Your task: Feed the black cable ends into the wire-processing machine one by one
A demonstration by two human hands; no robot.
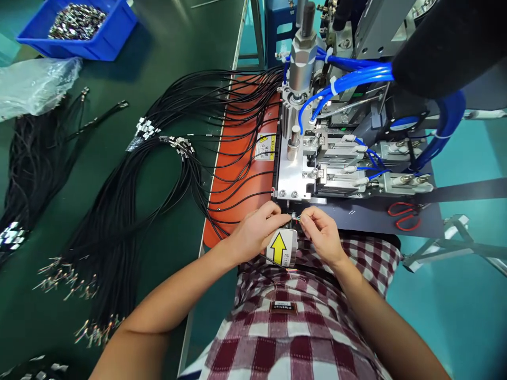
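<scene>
At the front edge of a metal machine point(293, 182), my two hands meet over a cable end with thin coloured wires point(297, 217). My left hand point(259, 229) is closed, its thumb and forefinger at the left side of the wires. My right hand point(321, 232) pinches the loose wire ends from the right. A white label with a yellow arrow point(280, 247) sits just below my fingers. Several black cables point(245, 198) run across an orange-red plate point(233, 158) into the machine's left side. My fingers partly hide the cable end.
Bundles of black cables point(106, 211) with white tags lie on the dark green table point(174, 42). At its back stands a blue bin point(114, 37) of small metal parts, near a clear plastic bag point(35, 84). Red-handled scissors point(407, 215) lie right of my hands. Blue air hoses point(360, 76) hang above.
</scene>
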